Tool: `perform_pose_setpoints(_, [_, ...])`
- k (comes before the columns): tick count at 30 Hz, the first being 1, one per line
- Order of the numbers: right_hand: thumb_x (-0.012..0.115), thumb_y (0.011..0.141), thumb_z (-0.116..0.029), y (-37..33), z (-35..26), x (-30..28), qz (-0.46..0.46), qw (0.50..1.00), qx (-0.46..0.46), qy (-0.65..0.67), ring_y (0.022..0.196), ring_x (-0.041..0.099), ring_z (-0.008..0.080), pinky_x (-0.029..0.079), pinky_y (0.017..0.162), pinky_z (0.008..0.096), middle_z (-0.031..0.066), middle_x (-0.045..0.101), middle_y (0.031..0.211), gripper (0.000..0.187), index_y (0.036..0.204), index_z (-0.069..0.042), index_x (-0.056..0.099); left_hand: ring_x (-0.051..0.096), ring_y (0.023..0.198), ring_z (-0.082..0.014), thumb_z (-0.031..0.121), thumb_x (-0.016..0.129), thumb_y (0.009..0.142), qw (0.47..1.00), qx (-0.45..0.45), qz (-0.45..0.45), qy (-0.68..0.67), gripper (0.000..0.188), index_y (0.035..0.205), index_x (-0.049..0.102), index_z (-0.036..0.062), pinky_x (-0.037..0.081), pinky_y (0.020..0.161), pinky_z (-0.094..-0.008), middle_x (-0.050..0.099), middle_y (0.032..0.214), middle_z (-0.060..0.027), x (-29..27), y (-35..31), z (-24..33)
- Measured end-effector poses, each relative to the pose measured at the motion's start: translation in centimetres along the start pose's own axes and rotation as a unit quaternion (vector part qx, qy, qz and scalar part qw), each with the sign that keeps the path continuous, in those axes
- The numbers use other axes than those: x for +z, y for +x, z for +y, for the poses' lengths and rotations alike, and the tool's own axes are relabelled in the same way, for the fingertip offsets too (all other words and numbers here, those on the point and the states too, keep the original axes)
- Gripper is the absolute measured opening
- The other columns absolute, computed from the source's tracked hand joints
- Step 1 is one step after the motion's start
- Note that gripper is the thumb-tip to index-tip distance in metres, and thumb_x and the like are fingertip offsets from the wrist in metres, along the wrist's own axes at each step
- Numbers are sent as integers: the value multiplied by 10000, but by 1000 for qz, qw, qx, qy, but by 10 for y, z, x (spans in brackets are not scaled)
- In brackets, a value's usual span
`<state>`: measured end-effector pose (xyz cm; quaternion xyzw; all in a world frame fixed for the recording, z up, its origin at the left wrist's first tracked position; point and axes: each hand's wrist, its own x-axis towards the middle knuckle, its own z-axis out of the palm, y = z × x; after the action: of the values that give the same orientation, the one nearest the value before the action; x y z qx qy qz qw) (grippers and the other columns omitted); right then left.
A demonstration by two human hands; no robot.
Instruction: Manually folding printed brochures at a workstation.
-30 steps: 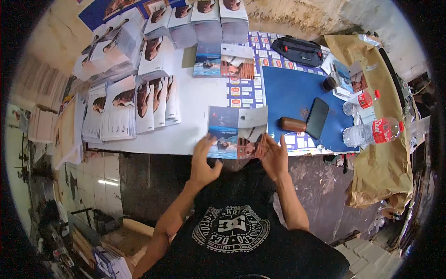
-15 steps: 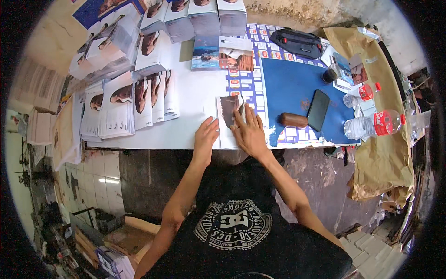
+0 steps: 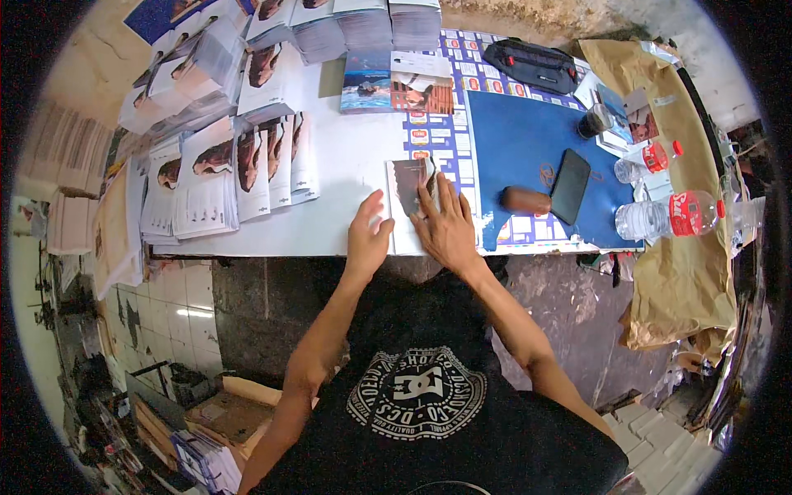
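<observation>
A folded leaflet (image 3: 403, 183) with a brown picture on white paper lies near the front edge of the table. My right hand (image 3: 446, 224) rests flat on its right side, fingers stretched out and covering part of the picture. At the leaflet's left edge, my left hand (image 3: 368, 238) is half curled, thumb apart from the fingers, with nothing in it. Whether its fingertips touch the paper I cannot tell. Farther left stand overlapping batches of similar leaflets (image 3: 206, 194), with a few more (image 3: 279, 157) fanned beside them.
Tall leaflet stacks (image 3: 186, 70) fill the back left. Two picture cards (image 3: 367, 87) lie behind my hands. On the blue mat (image 3: 511, 132) are a phone (image 3: 570, 186) and a brown case (image 3: 525, 200). Bottles (image 3: 668, 216), a dark cup (image 3: 592, 122) and a black bag (image 3: 532, 66) stand right.
My left hand has turned a little, its fingers drawn slightly from the leaflet's edge. The right hand stays flat on the leaflet. The whole view has shifted slightly.
</observation>
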<state>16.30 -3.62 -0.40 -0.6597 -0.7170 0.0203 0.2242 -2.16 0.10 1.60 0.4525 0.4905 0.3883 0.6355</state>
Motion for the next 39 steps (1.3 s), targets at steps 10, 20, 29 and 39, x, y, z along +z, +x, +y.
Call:
perform_pose_setpoints(10, [639,972,-349,0,0,-5,14,1000,3,9,1446,373,443,319,1157,541,277,356,1581,627,1517,-100,458,388,1455,-321,170,593,981,720,368,-136,573,440,1403,559,51,285,1191,-574,452,1548,-109,-17,32,-12])
perform_pose_setpoints(20, [748,869,-475,-20,85,-65,86,964,202,-149,1356,431,402,329,1050,638,176,534,1427,536,1265,-124,664,411,1430,-301,202,584,994,718,386,-129,564,393,1356,587,47,296,1174,-582,488,1492,-113,-17,33,-10])
perform_pose_setpoints(29, [778,817,-375,-9,-15,-66,58,998,27,-13,1158,533,305,369,964,588,94,585,1180,422,1138,-132,651,417,1417,-306,177,600,973,730,371,-131,559,385,1330,598,31,297,1166,-584,488,1485,-114,-17,31,-8])
perform_pose_setpoints(39, [703,887,-428,76,18,8,93,991,7,-97,1135,506,320,368,906,635,109,546,1146,424,1171,-123,620,411,1424,-329,175,605,968,723,379,-131,562,400,1346,573,47,271,1180,-604,466,1513,-110,-16,31,-8])
